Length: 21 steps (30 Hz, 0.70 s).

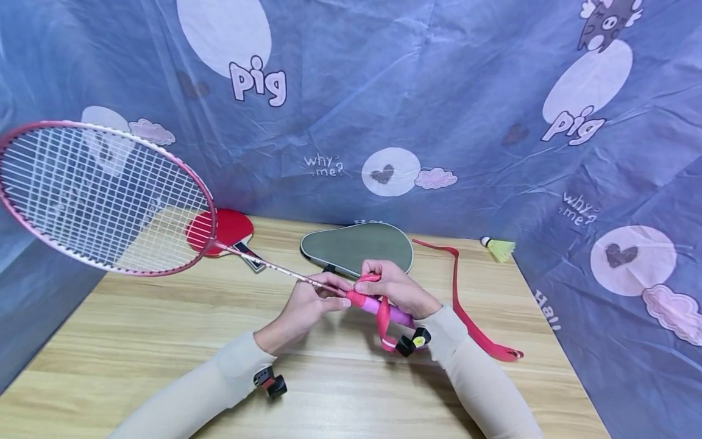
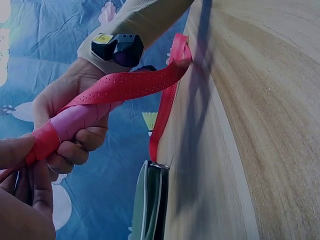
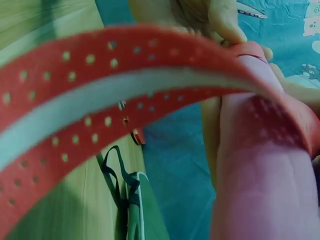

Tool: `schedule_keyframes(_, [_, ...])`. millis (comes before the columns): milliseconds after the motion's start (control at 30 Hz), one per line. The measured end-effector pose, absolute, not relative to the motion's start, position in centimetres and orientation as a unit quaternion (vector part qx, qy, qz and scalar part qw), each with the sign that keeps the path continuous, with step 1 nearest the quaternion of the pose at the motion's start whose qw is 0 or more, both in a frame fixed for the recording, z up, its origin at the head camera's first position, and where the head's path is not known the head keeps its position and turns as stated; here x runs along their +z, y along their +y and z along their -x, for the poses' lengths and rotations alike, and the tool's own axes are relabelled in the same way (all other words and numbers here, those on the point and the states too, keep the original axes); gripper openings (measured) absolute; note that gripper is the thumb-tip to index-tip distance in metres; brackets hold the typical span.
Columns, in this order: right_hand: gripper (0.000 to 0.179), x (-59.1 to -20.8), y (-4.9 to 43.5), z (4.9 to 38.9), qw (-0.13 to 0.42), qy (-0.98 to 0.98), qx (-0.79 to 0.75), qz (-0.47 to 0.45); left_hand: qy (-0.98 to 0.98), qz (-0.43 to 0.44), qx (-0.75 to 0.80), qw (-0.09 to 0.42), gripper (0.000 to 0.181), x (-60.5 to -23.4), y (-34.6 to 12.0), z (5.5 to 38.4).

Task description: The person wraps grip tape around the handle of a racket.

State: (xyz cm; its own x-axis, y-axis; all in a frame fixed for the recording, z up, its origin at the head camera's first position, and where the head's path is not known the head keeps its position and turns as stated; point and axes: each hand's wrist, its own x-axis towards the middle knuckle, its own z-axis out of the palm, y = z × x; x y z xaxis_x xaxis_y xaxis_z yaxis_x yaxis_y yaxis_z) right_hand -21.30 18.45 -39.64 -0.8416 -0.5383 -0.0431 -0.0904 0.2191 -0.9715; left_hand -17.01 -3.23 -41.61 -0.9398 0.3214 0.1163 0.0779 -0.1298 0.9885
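A pink-framed badminton racket (image 1: 104, 195) is held above the wooden table (image 1: 164, 341), with its head out to the left. My left hand (image 1: 334, 297) pinches the top of the racket handle, where red grip tape (image 2: 130, 85) is wound on. My right hand (image 1: 373, 281) curls round the pink racket handle (image 2: 80, 122) just below. The loose red tape (image 1: 471, 323) loops under the handle and trails over the table to the right. In the right wrist view the perforated tape (image 3: 100, 95) crosses close in front of the handle (image 3: 260, 175).
A red table tennis paddle (image 1: 225, 231) lies at the back left of the table, partly behind the racket strings. A grey-green paddle cover (image 1: 356, 247) lies behind my hands. A yellow-green shuttlecock (image 1: 499, 249) sits at the back right corner. A blue printed cloth (image 1: 439, 91) hangs behind.
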Motion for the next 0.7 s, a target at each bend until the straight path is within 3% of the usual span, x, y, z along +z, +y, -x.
schedule_keyframes(200, [0.027,-39.42,18.33,21.14,0.16,0.771,-0.578,0.214,0.659,-0.171,0.731,0.058,0.04,-41.37,-3.05,16.92])
schedule_keyframes(467, [0.022,-39.12,17.82,20.71,0.119,0.78,-0.571,0.226,0.71,-0.122,0.693,0.032,0.032,-41.41,-2.91,17.3])
schedule_keyframes(700, [0.02,-39.38,18.31,20.92,0.155,0.745,-0.602,0.24,0.709,-0.102,0.696,0.051,0.029,-40.92,-2.89,16.89])
